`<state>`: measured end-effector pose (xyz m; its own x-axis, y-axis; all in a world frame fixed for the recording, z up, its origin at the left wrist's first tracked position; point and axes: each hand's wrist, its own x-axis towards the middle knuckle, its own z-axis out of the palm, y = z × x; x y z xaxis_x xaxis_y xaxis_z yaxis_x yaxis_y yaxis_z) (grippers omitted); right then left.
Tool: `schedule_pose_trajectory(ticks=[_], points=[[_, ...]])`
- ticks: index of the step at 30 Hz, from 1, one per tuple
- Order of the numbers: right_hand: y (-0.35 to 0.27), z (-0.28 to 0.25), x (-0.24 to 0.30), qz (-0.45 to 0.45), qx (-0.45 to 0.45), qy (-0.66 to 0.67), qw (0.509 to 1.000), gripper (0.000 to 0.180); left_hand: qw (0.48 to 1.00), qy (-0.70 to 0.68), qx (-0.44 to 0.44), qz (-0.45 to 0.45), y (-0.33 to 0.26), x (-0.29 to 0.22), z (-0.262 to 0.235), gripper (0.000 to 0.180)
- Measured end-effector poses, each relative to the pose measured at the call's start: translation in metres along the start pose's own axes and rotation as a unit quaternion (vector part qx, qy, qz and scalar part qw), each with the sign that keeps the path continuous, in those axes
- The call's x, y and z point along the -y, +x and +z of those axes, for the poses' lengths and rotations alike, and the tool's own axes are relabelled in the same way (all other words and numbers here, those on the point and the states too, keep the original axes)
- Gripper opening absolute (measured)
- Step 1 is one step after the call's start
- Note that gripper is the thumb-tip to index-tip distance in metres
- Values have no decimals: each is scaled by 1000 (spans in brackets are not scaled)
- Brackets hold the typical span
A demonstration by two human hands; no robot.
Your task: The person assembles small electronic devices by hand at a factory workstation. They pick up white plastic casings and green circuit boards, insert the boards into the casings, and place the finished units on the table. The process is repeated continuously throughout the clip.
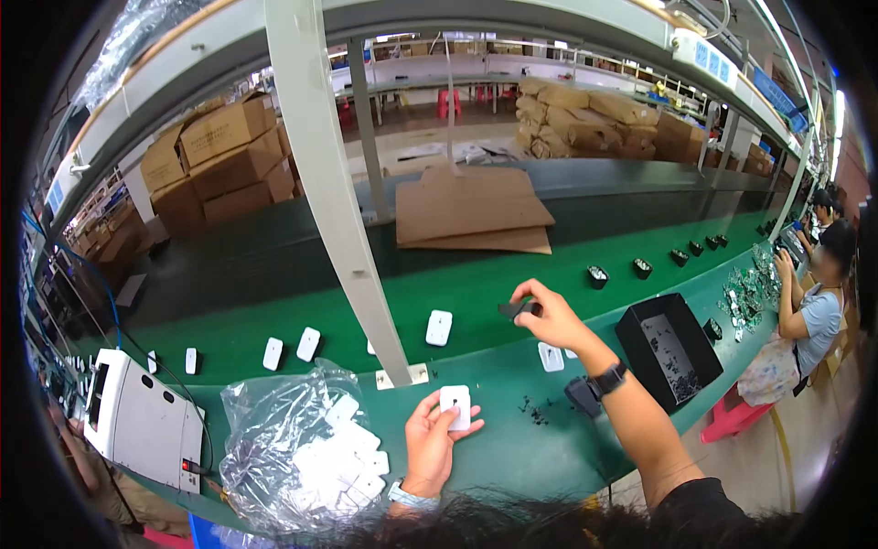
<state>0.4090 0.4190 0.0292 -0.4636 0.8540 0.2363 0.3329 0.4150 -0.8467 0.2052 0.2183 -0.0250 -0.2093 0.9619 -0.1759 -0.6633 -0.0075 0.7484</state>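
Note:
My left hand [433,448], low at the middle, is closed round a white plastic cover [455,403], a small rounded rectangle with a dark mark at its centre. The thumb presses on its face. My right hand [552,320] reaches out over the green belt, pinching a small black piece [518,310] between thumb and fingers; its exact kind is hard to make out. Beyond my left hand a similar white cover [439,328] lies on the belt. Another white piece [551,357] rests below my right hand, and small black bits [532,410] are scattered on the bench.
A clear plastic bag [265,439] of white covers lies at left, beside a white machine [142,421]. A white post [334,201] rises before me. At right stand a black bin [672,352], filled black cups [597,276] and loose metallic parts [750,288]. A co-worker [814,311] sits beyond.

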Motion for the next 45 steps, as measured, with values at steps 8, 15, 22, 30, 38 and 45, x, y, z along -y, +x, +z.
schedule_pose_trajectory(ticks=[8, 15, 22, 30, 38, 45], points=[[-85, 24, 22, 15, 246, 341, 907, 53, 999, -22, 46, -8, 0, 0, 5, 38], [-91, 37, 19, -78, 256, 130, 955, 31, 997, -11, 59, -45, -1, -2, 16, 43], [-98, 52, 6, -30, 129, 291, 947, 36, 996, -58, 47, -47, 2, 6, 9, 36], [-99, 50, 14, -28, 81, 290, 953, 33, 991, -99, 80, -46, 3, 13, -1, 26], [-101, 52, 14, -44, 63, 270, 960, 35, 995, -66, 67, -21, 0, 19, 1, 21], [-102, 59, 19, -94, 30, 191, 977, 34, 997, 24, 78, -7, -4, 18, 8, 26]])
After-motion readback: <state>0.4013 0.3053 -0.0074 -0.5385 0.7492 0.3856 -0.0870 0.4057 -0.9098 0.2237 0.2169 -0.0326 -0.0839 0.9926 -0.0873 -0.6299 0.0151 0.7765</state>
